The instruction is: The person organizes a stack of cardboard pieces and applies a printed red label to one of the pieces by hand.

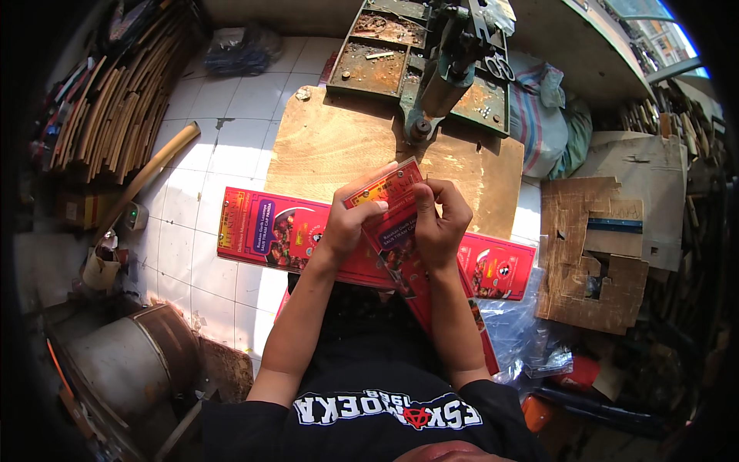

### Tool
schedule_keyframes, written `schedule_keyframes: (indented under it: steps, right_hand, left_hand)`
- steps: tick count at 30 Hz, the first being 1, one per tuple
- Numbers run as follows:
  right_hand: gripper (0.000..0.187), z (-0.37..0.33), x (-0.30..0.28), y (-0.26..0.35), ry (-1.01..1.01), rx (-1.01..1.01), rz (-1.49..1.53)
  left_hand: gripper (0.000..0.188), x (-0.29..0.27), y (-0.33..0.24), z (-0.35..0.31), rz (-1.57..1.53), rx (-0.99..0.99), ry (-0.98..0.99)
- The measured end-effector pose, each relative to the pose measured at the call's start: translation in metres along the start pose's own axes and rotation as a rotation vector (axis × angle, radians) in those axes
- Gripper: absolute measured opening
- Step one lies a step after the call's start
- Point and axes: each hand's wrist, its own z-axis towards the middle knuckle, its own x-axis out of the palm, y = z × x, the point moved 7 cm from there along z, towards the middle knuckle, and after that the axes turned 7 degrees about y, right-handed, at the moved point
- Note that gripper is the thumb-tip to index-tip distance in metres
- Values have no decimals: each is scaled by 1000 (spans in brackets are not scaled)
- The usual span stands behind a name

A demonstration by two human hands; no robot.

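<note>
Mostly, a big wooden board [331, 138] fills the part toward twelve o'clock. A tall stack of brown cardboard [115, 115] leans at ten o'clock, and a grey drum [123, 366] lies at eight. At twelve o'clock, by the board's far edge, sits a dark metal tray [368, 92] with little boxes in it, and a metal machine [446, 88] stands beside it. Long red strips [262, 231] stick out past both arms, at nine o'clock and between three and four. Over them, in the middle, is a tilted red card [392, 225]. It slants down toward five, partly hidden by the right arm. The left hand [356, 215] grips its left side, thumb on the front. The right hand [440, 227] pinches its right edge.
</note>
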Motion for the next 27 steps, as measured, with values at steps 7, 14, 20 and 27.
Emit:
schedule_keyframes:
  steps: [7, 14, 20, 27]
  right_hand:
    - [16, 4, 5, -3, 70, 34, -34]
    - [15, 8, 6, 3, 87, 12, -78]
    - [15, 8, 6, 1, 74, 36, -54]
    - [15, 8, 8, 2, 93, 11, -123]
  left_hand:
    - [58, 9, -7, 3, -127, 69, -87]
    - [38, 0, 5, 1, -111, 38, -16]
    - [33, 0, 7, 1, -128, 22, -4]
    - [59, 3, -4, 1, -108, 90, -43]
